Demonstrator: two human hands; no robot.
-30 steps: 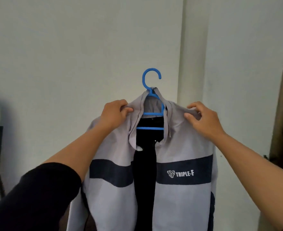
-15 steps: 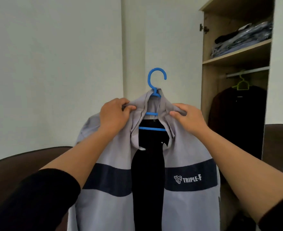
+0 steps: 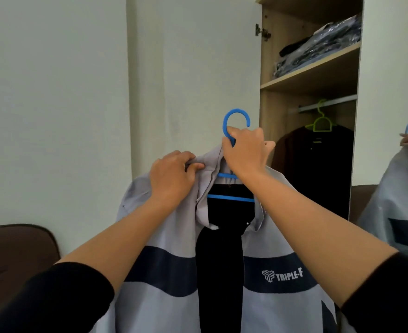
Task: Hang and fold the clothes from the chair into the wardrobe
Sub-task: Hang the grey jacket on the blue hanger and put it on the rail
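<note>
I see the open light-wood wardrobe (image 3: 308, 75) now fills more of the right, a dark garment on a green hanger (image 3: 321, 121) inside. The grey jacket with a navy band (image 3: 282, 236) hangs before me on its blue plastic hanger (image 3: 229, 121). My right hand (image 3: 245, 152) has left the shoulder and grips the hook's neck; my left hand (image 3: 171, 176) still pinches the collar. A brown chair (image 3: 15, 248) sits lower left.

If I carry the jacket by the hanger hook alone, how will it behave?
Probably floppy: the jacket drapes limp off the blue hanger. Likely to swing and slip, its front open; the left hand pinches the collar. The right hand grips the seemingly stiff hook.
</note>
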